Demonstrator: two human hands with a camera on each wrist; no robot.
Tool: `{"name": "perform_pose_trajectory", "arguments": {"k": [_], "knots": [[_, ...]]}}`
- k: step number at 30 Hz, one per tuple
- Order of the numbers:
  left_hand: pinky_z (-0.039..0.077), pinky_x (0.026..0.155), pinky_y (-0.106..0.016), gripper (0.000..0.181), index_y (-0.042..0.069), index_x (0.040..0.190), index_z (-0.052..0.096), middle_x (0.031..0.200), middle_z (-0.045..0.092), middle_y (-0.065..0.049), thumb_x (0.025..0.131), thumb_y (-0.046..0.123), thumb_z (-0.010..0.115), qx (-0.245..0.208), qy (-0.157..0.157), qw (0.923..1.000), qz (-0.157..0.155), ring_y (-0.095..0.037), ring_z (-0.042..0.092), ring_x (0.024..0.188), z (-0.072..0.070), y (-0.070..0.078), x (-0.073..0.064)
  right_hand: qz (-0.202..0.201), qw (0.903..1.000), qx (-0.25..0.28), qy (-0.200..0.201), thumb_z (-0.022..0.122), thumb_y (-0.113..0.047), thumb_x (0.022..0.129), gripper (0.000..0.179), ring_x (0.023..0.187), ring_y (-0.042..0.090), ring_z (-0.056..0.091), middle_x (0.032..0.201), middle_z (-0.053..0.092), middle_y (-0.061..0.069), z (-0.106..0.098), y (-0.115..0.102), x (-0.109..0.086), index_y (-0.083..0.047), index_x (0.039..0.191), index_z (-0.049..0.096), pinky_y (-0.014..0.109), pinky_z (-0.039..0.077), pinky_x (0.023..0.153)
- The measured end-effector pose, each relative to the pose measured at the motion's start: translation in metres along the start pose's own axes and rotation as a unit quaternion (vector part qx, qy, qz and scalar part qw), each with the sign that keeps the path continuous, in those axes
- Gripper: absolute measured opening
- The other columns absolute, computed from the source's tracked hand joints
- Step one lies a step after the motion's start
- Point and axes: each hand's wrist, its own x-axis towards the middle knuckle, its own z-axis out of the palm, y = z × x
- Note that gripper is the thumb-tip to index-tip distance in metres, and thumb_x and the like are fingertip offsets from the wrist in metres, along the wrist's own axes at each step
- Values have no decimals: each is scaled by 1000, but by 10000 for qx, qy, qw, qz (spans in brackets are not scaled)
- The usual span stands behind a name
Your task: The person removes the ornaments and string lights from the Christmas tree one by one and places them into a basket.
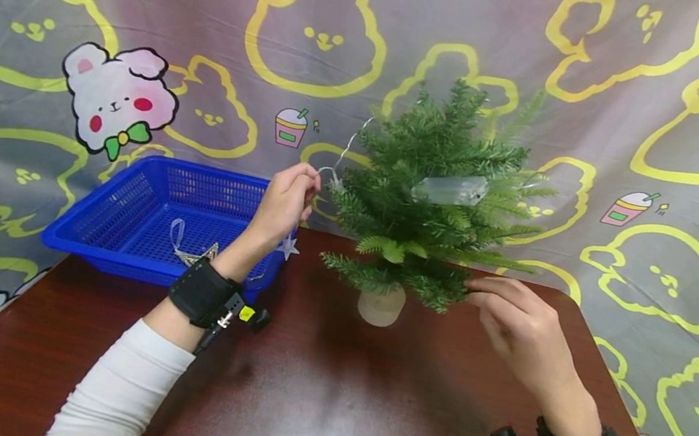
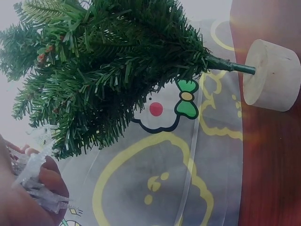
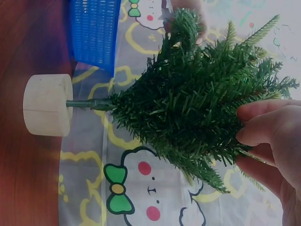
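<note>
A small artificial Christmas tree (image 1: pixel 438 149) stands upright on a round wooden base (image 1: pixel 381 305). My left hand (image 1: pixel 285 202), at the tree's left side, holds a bunch of clear star string lights (image 2: pixel 35 169); their thin wire (image 1: pixel 351 143) runs up to the branches. One star (image 1: pixel 288 247) dangles below that hand. The clear battery box (image 1: pixel 453 190) of the lights rests among the front branches. On the lower right, my right hand (image 1: pixel 520 329) pinches a branch tip (image 3: pixel 230 136) between thumb and fingers. Foliage partly hides those fingertips in the right wrist view.
Left of the tree, a blue plastic basket (image 1: pixel 150 170) sits on the dark brown table (image 1: pixel 325 406). A glittery star ornament (image 1: pixel 201 255) with a ribbon loop lies in it, partly behind my left forearm. A cartoon-print cloth (image 1: pixel 216 24) hangs behind the table.
</note>
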Motion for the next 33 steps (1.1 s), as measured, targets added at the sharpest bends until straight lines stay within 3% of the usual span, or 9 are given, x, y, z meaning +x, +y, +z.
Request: {"name": "perform_pose_trajectory", "arguments": {"k": [6, 11, 13, 16, 19, 23, 28, 33], "knots": [[34, 43, -23, 43, 12, 67, 44, 47, 39, 7, 105, 31, 46, 305, 116, 9994, 139, -10, 39, 40, 0, 13, -4, 57, 10000, -61, 18, 46, -23, 103, 36, 99, 26, 68, 102, 74, 10, -1, 2, 0, -6, 92, 75, 11, 39, 98], [33, 43, -22, 47, 9, 61, 45, 43, 38, 8, 106, 22, 45, 462, 147, 9984, 299, -6, 38, 38, 0, 28, -10, 55, 9999, -135, 20, 47, -28, 103, 36, 100, 27, 67, 104, 74, 9, -4, 0, 1, -6, 96, 76, 11, 40, 97], [33, 44, -22, 45, 2, 65, 54, 44, 40, 6, 106, 20, 45, 609, 144, 9975, 332, -6, 39, 38, 0, 22, -7, 23, 9999, -128, 63, 47, -25, 102, 35, 100, 27, 67, 105, 74, 9, -6, -1, 2, -6, 97, 76, 13, 41, 96], [33, 45, -23, 38, -3, 84, 69, 49, 42, 4, 105, 19, 46, 843, 91, 9956, 391, -6, 38, 40, 0, 10, -1, -114, 9996, -30, 268, 47, -20, 99, 33, 97, 27, 66, 104, 74, 11, -8, -5, 4, -4, 97, 76, 16, 41, 93], [33, 45, -23, 36, -2, 99, 72, 55, 44, 4, 106, 21, 46, 958, 51, 9945, 432, -6, 38, 41, 0, 1, 3, -324, 9971, 208, 654, 47, -16, 96, 32, 92, 28, 65, 100, 74, 14, -8, -12, 10, -1, 94, 76, 17, 42, 95], [37, 46, -23, 36, 1, 105, 71, 61, 49, 0, 106, 25, 45, 910, -4, 9950, 410, -8, 43, 44, 0, -1, 4, -600, 9924, 453, 975, 53, -17, 98, 30, 88, 29, 66, 95, 74, 16, -4, -24, 20, 1, 93, 76, 17, 44, 97], [42, 46, -24, 28, 2, 111, 64, 64, 54, -10, 106, 22, 45, 796, 53, 9966, 218, -13, 48, 47, 1, 0, 4, -974, 9916, 470, 712, 60, -22, 99, 26, 93, 29, 67, 103, 73, 15, 5, -39, 33, -1, 102, 76, 23, 47, 97], [42, 44, -24, 22, -1, 108, 57, 69, 53, -9, 104, 16, 44, 473, 322, 9984, 3, -16, 48, 46, 4, 2, 6, -1052, 9931, 462, 254, 59, -25, 99, 27, 105, 29, 67, 115, 71, 14, 15, -47, 39, -5, 113, 73, 30, 47, 99]]}}
